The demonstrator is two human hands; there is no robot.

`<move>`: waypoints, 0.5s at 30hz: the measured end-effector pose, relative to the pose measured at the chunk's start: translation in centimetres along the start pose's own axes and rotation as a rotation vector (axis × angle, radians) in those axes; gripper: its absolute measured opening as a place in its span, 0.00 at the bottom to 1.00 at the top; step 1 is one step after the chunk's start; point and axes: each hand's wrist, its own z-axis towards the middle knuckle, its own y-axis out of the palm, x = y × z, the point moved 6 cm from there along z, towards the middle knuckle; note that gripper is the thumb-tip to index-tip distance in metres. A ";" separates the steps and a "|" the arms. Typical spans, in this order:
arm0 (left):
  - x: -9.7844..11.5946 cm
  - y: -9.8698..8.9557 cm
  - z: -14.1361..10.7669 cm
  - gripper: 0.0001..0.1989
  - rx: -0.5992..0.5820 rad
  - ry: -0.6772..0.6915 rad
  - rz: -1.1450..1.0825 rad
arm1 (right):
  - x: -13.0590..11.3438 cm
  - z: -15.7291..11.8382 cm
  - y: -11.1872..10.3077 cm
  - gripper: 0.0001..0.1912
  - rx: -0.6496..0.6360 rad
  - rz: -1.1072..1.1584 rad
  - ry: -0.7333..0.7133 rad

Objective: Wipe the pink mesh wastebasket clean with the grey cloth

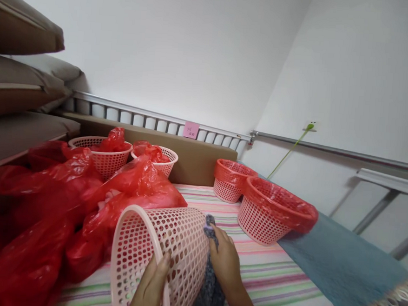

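Observation:
A pink perforated plastic basket [189, 240] lies tipped on its side in front of me, its mouth facing left. My left hand [151, 284] grips its rim, the thumb outside and the fingers partly hidden by the wall. At the basket's base, my right hand [223, 252] presses a dark grey cloth [210, 288] against the plastic. The cloth hangs down below that hand towards the striped sheet.
Red plastic bags [142, 186] pile up on the left, before two pink baskets [110, 163] with red bags in them. Two bag-lined baskets [264, 218] stand right on the striped sheet [272, 279]. Cushions [23, 84] are stacked far left; a metal rail [330, 150] runs along the wall.

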 end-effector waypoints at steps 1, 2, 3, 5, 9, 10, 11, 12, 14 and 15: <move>0.0 0.0 0.0 0.19 -0.007 0.008 0.009 | -1.3 -0.4 -0.3 0.21 0.002 0.035 -0.036; 0.0 -0.1 0.1 0.19 -0.007 0.016 0.013 | -2.7 -0.8 -0.6 0.21 -0.007 0.068 -0.068; 0.0 -0.2 0.1 0.18 0.000 0.020 0.009 | -4.1 -1.1 -0.9 0.21 -0.024 0.091 -0.090; -0.2 -0.7 0.3 0.17 0.031 0.028 -0.015 | -6.7 -1.6 -1.6 0.21 -0.062 0.131 -0.127; -0.5 -1.9 0.5 0.13 0.115 0.058 -0.025 | -11.3 -3.0 -3.3 0.20 -0.065 0.206 -0.253; -0.6 -2.1 0.5 0.13 0.119 0.065 -0.031 | -12.2 -3.6 -3.6 0.21 -0.059 0.225 -0.304; -0.7 -2.3 0.6 0.13 0.118 0.069 -0.043 | -13.0 -4.1 -3.8 0.21 -0.053 0.248 -0.355; -0.8 -2.4 0.8 0.12 0.113 0.070 -0.061 | -13.6 -4.6 -3.9 0.22 -0.050 0.272 -0.397; -0.8 -2.5 1.0 0.10 0.102 0.047 -0.127 | -14.4 -5.5 -3.6 0.22 -0.053 0.314 -0.446; -0.7 -2.4 1.1 0.10 0.092 0.033 -0.160 | -14.6 -5.8 -3.3 0.22 -0.054 0.329 -0.456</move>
